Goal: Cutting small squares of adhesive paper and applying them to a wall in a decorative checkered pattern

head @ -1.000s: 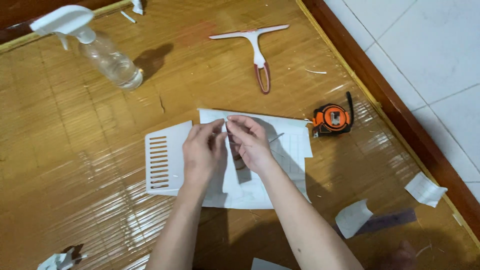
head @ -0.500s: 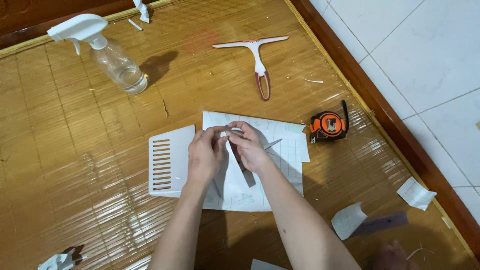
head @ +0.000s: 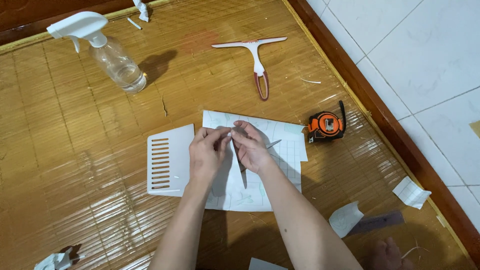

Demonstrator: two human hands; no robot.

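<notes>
both hands have stayed put over the white sheet (head: 280, 145) since a second ago. left hand (head: 207, 155) and right hand (head: 252, 147) keep fingers pinched narrow on a small strip (head: 227, 133).

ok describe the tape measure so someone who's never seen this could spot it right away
Start at the dark wooden border along the right edge of the bamboo mat. Just inside it, right of the white sheet under the hands, lies the tape measure. It is the only orange and black thing there, small and boxy.
</notes>
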